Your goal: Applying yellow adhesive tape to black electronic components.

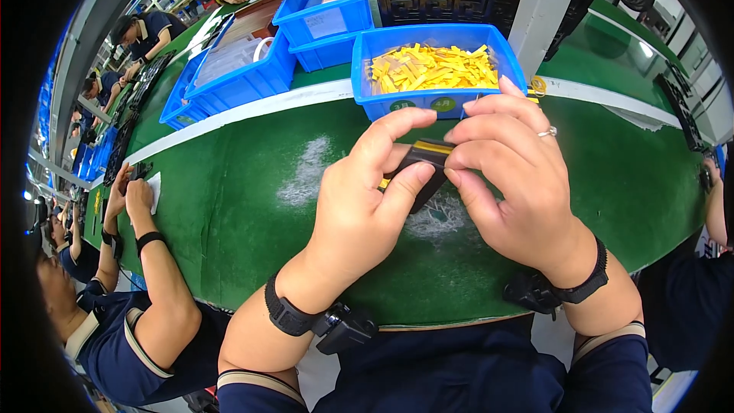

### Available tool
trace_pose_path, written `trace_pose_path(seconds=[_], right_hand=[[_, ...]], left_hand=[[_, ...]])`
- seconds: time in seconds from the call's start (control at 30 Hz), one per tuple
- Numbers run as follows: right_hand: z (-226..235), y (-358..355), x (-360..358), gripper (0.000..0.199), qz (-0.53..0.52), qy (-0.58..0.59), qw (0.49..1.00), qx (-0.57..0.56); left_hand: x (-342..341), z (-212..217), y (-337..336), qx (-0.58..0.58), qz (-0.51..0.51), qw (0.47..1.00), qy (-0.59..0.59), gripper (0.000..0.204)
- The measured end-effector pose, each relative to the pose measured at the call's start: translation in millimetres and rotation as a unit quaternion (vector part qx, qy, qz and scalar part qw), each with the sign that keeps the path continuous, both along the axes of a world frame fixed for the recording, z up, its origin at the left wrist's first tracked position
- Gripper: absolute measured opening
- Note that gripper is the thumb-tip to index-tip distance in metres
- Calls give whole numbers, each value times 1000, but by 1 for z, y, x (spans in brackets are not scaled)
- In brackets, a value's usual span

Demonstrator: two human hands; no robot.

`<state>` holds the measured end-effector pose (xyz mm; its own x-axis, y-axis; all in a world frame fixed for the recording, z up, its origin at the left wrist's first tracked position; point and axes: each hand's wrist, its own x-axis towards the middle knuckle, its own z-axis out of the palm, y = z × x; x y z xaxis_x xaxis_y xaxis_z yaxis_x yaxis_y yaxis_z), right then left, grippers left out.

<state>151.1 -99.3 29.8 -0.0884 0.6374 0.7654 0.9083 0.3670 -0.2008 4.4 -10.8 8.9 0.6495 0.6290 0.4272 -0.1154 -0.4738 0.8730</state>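
Observation:
Between my two hands, above the green table, is a small black rectangular piece (428,172) with a yellow strip (433,147) along its top face. My left hand (367,191) grips the piece, its thumb on the near side and the fingers curled behind it. At the piece's right edge, my right hand (508,172) has its thumb and fingertips drawn together; whether something thin sits in that pinch is hidden. Just beyond my hands stands a blue bin (363,69) full of loose yellow strips (432,67).
More blue bins (252,86) with flat items stand at the back left. A white ledge (260,112) crosses the green table (245,199); a grey post (547,8) rises behind the yellow strips. Co-workers sit left and far; one person's hands (130,195) work at the left.

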Motion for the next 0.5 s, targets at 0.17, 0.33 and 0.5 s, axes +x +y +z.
trace_pose_path(seconds=[0.17,0.33,0.5], right_hand=[[-10,5,2,19,-32,10,995,97],[-14,8,1,21,-48,5,992,116],[-12,5,-1,20,-64,19,994,82]], left_hand=[[-1,0,1,-149,-34,988,-29,23],[2,2,-6,-197,-57,977,-54,22],[3,-2,-7,-202,-46,977,-47,21]])
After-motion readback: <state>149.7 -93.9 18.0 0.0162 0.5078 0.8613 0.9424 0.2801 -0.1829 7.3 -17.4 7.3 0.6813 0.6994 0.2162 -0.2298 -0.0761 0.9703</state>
